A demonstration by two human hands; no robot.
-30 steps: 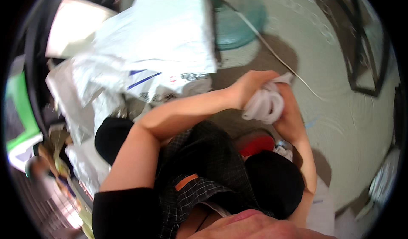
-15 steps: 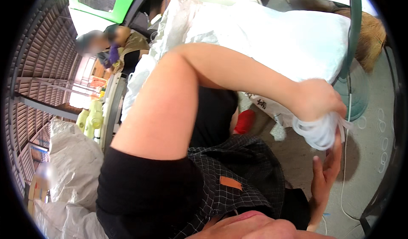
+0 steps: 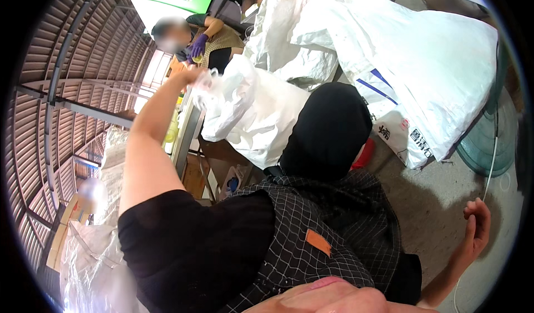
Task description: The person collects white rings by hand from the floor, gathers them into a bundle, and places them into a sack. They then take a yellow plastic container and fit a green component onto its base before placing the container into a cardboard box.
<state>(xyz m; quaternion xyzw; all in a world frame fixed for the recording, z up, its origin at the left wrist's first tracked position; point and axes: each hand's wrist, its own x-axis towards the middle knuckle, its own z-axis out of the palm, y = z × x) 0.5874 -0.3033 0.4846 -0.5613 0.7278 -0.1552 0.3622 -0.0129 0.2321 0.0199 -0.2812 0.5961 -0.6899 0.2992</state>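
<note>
My left arm stretches to the upper left, and my left hand (image 3: 193, 78) is smeared by motion but looks closed. At its fingers hangs a bundle of thin white rings (image 3: 208, 83), also blurred. Just beside and below the bundle is a crumpled white sack (image 3: 245, 110), which the rings partly overlap. At the lower right my right hand (image 3: 477, 227) is apart from everything, its fingers loosely bent and the thumb away from them. No object shows in it. A thin pale cable (image 3: 489, 168) runs behind that hand.
A large white woven sack (image 3: 423, 63) with dark printing lies at the upper right, by a round greenish base (image 3: 489, 146). Across the work area a person in purple gloves (image 3: 198, 45) handles something yellow-green. Clear plastic bags (image 3: 92, 268) stand at the lower left.
My left hand has swung from the right side to the upper left, taking the white rings with it. My right hand has parted from the rings and sits farther right.
</note>
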